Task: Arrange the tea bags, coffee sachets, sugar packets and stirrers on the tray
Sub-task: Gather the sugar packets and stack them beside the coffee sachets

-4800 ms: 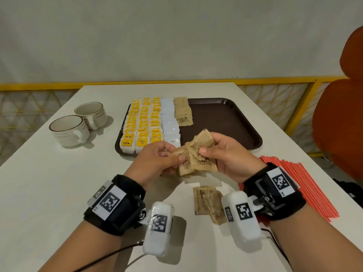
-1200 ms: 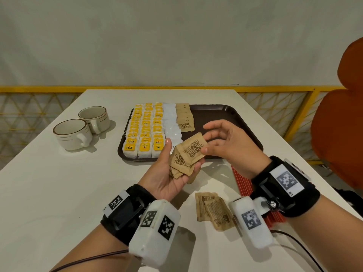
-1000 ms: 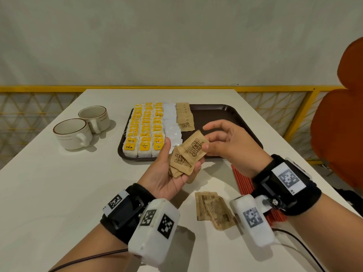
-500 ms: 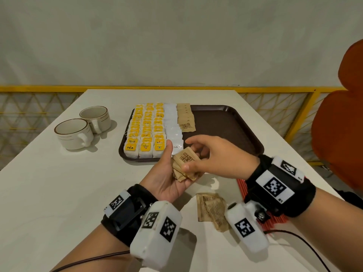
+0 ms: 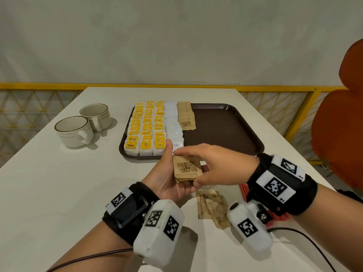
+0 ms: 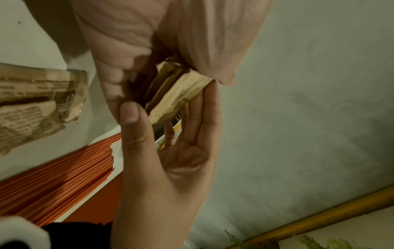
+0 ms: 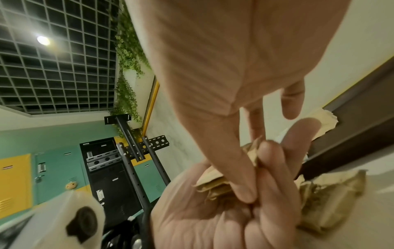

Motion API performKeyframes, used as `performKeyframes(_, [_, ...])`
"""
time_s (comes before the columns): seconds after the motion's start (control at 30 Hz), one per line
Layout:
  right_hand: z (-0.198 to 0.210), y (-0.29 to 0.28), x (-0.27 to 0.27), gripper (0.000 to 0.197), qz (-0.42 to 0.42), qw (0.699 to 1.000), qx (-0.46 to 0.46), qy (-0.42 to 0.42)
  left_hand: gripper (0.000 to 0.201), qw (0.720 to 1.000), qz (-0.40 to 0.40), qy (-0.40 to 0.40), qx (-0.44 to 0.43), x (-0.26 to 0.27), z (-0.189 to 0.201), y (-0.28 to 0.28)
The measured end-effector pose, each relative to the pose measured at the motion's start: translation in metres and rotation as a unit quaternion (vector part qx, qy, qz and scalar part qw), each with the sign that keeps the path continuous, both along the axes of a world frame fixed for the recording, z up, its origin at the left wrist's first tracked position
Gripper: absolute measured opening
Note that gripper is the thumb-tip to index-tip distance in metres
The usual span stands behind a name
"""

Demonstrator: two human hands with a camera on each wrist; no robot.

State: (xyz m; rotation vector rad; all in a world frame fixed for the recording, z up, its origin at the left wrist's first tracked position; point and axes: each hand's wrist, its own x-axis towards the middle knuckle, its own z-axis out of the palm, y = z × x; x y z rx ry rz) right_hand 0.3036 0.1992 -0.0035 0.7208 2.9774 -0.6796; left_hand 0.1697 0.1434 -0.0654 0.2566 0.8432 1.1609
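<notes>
Since earlier my right hand (image 5: 214,165) closes back in, pinching the top sugar packet (image 5: 185,167) off my left hand (image 5: 167,177)'s held stack, tray (image 5: 225,130) row next.

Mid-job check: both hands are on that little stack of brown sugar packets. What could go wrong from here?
1. The sugar packets lie loosely stacked in the left hand; as the right hand pinches the top one, others may slide off onto the table.
2. Reaching to the sugar row on the tray, a hand could brush the neighbouring white sachets out of line.
</notes>
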Motion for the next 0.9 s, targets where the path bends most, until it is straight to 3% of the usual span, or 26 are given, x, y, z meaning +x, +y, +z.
performKeyframes(0.1, [-0.006, -0.002, -0.007, 0.080, 0.006, 1.000, 0.025, -0.004, 0.092, 1.000, 0.007, 0.007, 0.001, -0.001, 0.000, 0.001])
performKeyframes(0.2, [-0.009, 0.001, -0.014, 0.064, -0.006, 0.999, 0.039, 0.026, 0.092, 0.999, 0.025, 0.020, 0.040, 0.000, -0.001, 0.000])
performKeyframes(0.3, [-0.006, 0.008, -0.018, 0.054, -0.019, 0.999, 0.043, 0.023, 0.073, 0.994, 0.051, 0.035, 0.092, 0.002, -0.001, -0.002])
performKeyframes(0.37, [-0.004, 0.011, -0.018, 0.058, -0.017, 0.998, 0.057, 0.017, 0.064, 0.992, 0.060, 0.051, 0.102, 0.003, 0.001, -0.003])
performKeyframes(0.5, [-0.002, 0.013, -0.012, 0.070, -0.012, 0.996, 0.074, 0.056, 0.075, 0.991, 0.068, 0.051, 0.106, 0.001, 0.004, -0.003])
performKeyframes(0.73, [-0.003, 0.011, -0.007, 0.053, -0.017, 0.993, 0.078, 0.081, 0.083, 0.991, 0.075, -0.011, 0.107, 0.002, 0.006, -0.005])
performKeyframes(0.9, [-0.004, 0.017, -0.004, 0.028, -0.019, 0.988, 0.032, 0.147, 0.083, 0.992, 0.091, -0.002, 0.092, 0.001, 0.009, -0.005])
